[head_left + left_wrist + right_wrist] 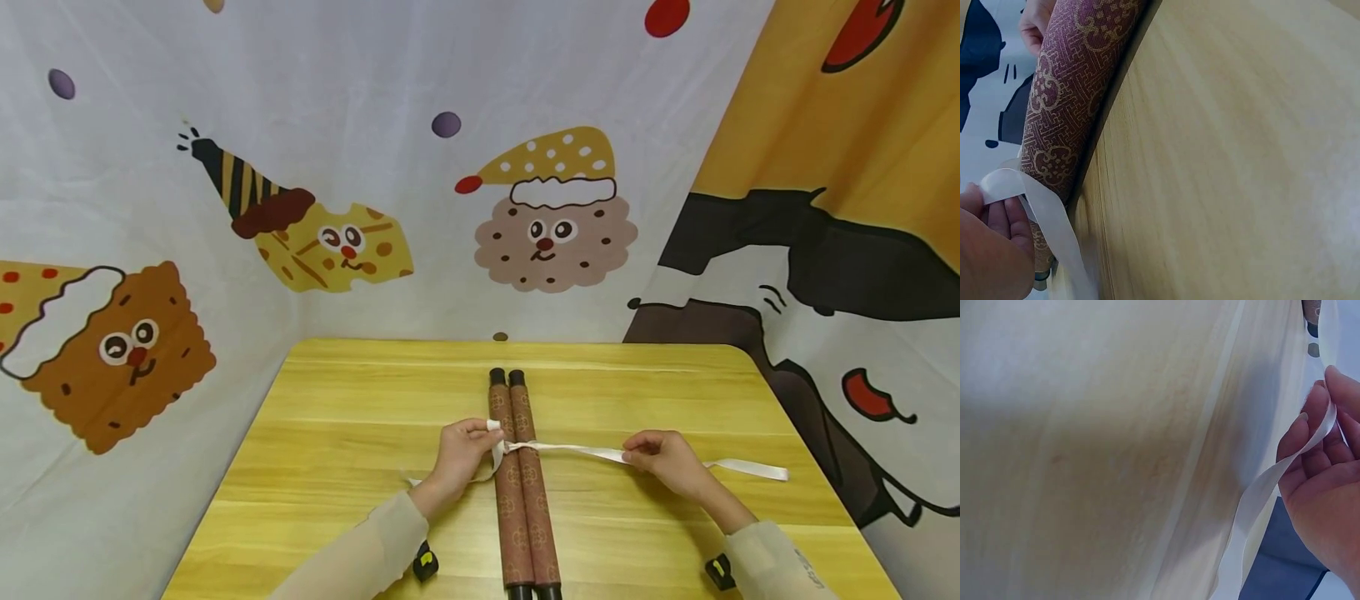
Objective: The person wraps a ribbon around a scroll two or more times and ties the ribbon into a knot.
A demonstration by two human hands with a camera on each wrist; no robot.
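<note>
A scroll (522, 500) with two parallel rolls in brown-red patterned cloth and black end knobs lies lengthwise on the table. Around its upper middle passes a white ribbon (573, 449), gathered at the left roll. Just left of the rolls, my left hand (459, 454) pinches one part of the ribbon between thumb and fingers; in the left wrist view this ribbon (1054, 225) loops over and hangs down. Out to the right, my right hand (663, 462) pinches the other stretch, drawn fairly straight from the scroll. Its loose tail (1241, 519) trails past the palm.
The wooden table (360, 400) has light yellow grain. Beneath each forearm a small black and yellow object (425, 562) shows. A cloth backdrop (360, 100) with cartoon figures hangs behind the table's far edge and along its sides.
</note>
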